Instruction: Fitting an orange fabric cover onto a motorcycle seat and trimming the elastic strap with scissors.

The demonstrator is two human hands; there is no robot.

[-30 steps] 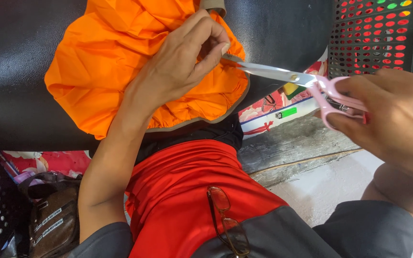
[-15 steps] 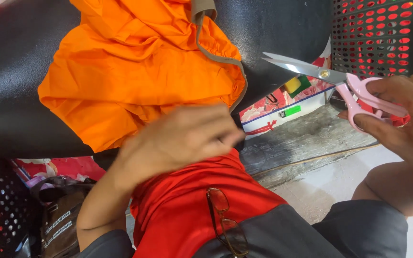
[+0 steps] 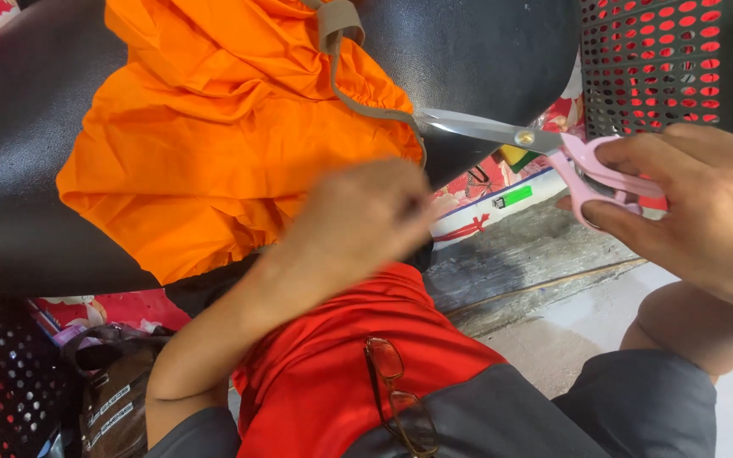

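Observation:
A crumpled orange cloth (image 3: 205, 144) with a beige elastic hem lies over a black padded surface (image 3: 19, 170). My right hand (image 3: 706, 212) grips pink-handled scissors (image 3: 545, 148); the steel blades point left, and their tip lies at the cloth's hem. My left hand (image 3: 362, 225) is blurred, just below the cloth's lower right edge, over my lap. Whether it pinches anything cannot be made out.
A red garment (image 3: 332, 356) covers my lap, with folded spectacles (image 3: 396, 394) hanging at my collar. A dark perforated crate (image 3: 663, 64) stands at the upper right. A brown bag (image 3: 112, 399) sits at the lower left. A floral box (image 3: 502, 191) rests on the concrete floor.
My left hand dropped from the cloth's hem to below its edge, then rose slightly. The scissors pulled right and up, then moved left again until the tip reached the hem.

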